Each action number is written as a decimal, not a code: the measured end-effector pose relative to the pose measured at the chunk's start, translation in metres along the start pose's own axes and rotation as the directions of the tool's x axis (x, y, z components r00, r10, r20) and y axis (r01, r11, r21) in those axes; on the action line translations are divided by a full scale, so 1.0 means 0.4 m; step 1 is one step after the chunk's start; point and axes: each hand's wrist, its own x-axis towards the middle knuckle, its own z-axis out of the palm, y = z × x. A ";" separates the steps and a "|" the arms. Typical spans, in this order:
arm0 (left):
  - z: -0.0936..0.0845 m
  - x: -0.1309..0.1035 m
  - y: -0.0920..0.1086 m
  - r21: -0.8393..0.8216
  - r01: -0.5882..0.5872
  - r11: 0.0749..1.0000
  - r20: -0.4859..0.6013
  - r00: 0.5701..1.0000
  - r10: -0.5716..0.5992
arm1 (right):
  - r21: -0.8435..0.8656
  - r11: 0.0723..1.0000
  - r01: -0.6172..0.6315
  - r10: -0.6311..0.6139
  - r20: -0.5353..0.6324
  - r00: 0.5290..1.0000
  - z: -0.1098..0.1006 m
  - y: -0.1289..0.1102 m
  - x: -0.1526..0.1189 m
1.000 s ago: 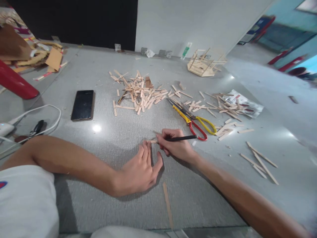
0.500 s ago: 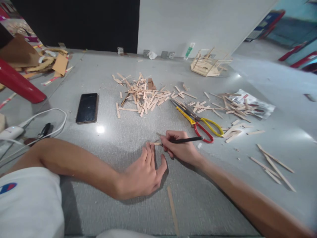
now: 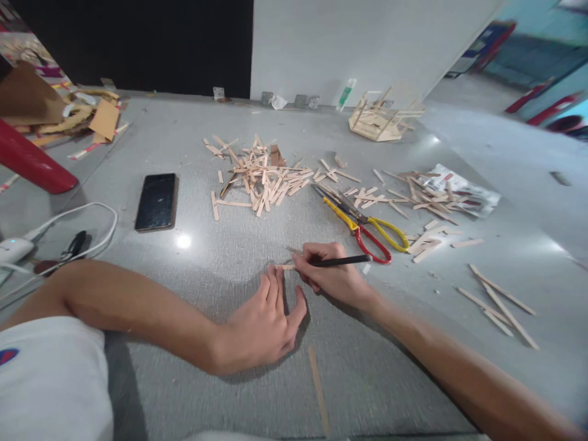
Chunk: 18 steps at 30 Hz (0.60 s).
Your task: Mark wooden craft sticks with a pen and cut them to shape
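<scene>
Wooden stick (image 3: 283,267), a short flat craft piece, is pinned flat to the grey floor (image 3: 239,245) under the fingertips of the left hand (image 3: 264,324), whose fingers are stretched out and pressed down rather than curled around anything. The right hand (image 3: 328,272) is closed in a writing grip on a thin black pencil (image 3: 342,261), and its tip is set at the right end of the stick, just beside the left fingertips. The step in hand is judged to be the marking of the stick, likely for a cut. What comes next would call for the stick to be kept from sliding while the line is drawn, and for the mark to be left uncovered by the fingers.

Yellow-and-red scissors (image 3: 362,223) are laid just beyond the right hand. A loose pile of sticks (image 3: 257,174) is heaped farther out, with more scattered beside a torn plastic packet (image 3: 463,193) and a few long sticks (image 3: 498,303) to the right. One long stick (image 3: 318,389) is laid near the left wrist. A dark phone (image 3: 156,201) is placed to the left, near a white cable (image 3: 87,226). A small stick-built frame (image 3: 379,119) is stood by the white wall (image 3: 344,43), and cardboard scraps (image 3: 87,113) are piled at far left.
</scene>
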 end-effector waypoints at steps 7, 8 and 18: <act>0.004 -0.001 0.004 -0.003 0.002 1.000 0.011 1.000 -0.002 | -0.027 1.000 0.006 -0.007 -0.010 1.000 -0.002 -0.004 0.001; 0.004 -0.001 0.004 0.001 0.002 1.000 0.009 1.000 -0.002 | -0.025 1.000 0.008 -0.008 -0.010 1.000 -0.002 -0.003 0.001; 0.000 0.000 -0.002 0.003 -0.013 1.000 0.018 1.000 0.013 | 0.114 0.992 -0.044 0.047 -0.019 0.999 -0.002 0.009 0.006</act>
